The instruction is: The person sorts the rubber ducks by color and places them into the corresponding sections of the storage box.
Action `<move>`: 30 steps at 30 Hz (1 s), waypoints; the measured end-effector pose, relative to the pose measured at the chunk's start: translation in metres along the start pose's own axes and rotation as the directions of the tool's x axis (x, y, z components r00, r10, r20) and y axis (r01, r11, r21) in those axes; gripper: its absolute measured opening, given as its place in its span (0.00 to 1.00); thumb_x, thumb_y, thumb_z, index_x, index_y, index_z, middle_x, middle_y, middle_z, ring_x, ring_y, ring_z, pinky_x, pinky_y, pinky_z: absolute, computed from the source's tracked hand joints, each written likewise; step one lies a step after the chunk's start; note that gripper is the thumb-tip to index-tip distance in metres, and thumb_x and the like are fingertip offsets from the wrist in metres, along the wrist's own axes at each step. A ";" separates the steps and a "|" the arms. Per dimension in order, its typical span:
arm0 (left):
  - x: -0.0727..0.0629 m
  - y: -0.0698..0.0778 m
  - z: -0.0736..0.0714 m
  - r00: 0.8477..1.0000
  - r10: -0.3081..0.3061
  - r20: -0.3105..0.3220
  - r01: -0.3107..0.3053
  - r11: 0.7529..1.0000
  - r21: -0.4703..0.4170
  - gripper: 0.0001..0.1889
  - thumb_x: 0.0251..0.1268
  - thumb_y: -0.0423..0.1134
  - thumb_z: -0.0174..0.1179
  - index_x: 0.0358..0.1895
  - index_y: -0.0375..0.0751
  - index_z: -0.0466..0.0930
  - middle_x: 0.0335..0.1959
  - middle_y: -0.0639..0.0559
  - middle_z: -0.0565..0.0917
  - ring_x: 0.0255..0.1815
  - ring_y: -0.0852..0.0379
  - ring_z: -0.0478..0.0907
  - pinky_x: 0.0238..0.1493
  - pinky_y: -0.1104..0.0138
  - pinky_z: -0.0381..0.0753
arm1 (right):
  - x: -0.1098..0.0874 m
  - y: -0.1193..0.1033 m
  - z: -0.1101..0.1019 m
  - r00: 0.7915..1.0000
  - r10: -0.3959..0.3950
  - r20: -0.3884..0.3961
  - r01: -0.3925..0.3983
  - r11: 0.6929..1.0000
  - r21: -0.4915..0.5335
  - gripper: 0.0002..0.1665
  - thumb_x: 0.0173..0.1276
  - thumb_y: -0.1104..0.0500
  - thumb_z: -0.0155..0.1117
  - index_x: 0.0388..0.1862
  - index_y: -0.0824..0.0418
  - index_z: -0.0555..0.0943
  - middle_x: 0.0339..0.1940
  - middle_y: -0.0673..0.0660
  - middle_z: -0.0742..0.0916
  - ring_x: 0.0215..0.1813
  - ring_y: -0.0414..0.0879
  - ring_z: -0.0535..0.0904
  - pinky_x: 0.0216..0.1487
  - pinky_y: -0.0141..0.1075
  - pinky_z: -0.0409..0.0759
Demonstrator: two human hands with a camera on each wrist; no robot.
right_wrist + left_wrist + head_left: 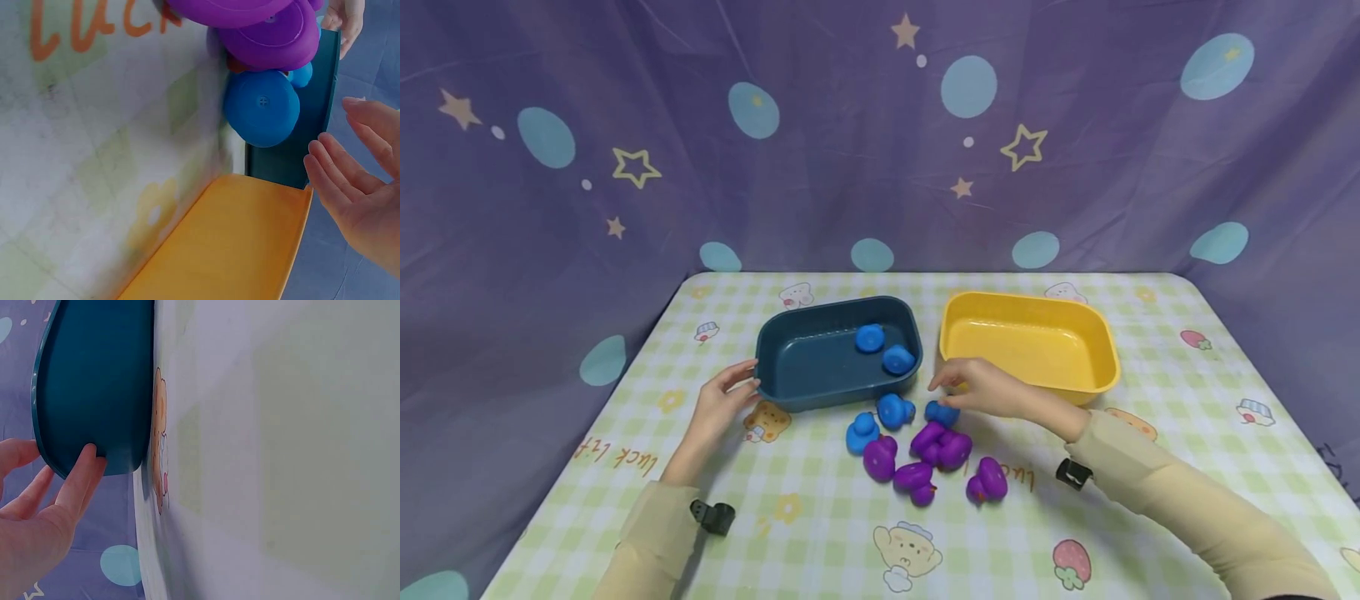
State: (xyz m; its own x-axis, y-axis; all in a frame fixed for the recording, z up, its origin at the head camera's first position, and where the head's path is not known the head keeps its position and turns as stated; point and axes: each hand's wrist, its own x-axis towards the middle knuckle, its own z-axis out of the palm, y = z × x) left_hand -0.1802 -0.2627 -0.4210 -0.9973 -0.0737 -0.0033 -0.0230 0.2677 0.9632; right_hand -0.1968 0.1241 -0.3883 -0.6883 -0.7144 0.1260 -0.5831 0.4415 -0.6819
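My left hand [718,408] touches the left end of the dark teal bin [775,396], fingers fairly straight against its wall and rim in the left wrist view. Two blue rubber ducks [870,337] lie inside that bin toward its right end. My right hand [988,390] is in front of the yellow bin [1105,387], fingers spread and just over a blue duck [942,414] on the tablecloth. The right wrist view shows nothing between the right hand's fingers and thumb. Two more blue ducks [896,411] sit in front of the teal bin.
Several purple rubber ducks [880,458] lie in a loose group nearer to me, close to the blue ones. Another purple duck [988,481] stands a little apart on the right. A checked tablecloth [820,550] covers the table; a purple curtain [865,192] hangs behind it.
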 end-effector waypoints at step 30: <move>0.002 -0.004 -0.002 1.000 -0.001 0.000 0.001 1.000 0.000 0.22 0.61 0.30 0.49 0.59 0.30 0.64 0.56 0.35 0.67 0.38 0.69 0.76 0.45 0.68 0.77 | -0.018 0.018 0.010 0.994 -0.088 0.068 0.094 0.991 -0.091 0.16 0.55 0.67 0.62 0.44 0.65 0.79 0.45 0.57 0.82 0.47 0.48 0.76 0.47 0.40 0.77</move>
State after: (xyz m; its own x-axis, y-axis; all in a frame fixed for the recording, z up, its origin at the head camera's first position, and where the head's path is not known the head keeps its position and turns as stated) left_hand -0.1817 -0.2655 -0.4241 -0.9972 -0.0741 -0.0040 -0.0237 0.2676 0.9632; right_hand -0.1910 0.1394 -0.4095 -0.6032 -0.7860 0.1357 -0.6822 0.4202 -0.5984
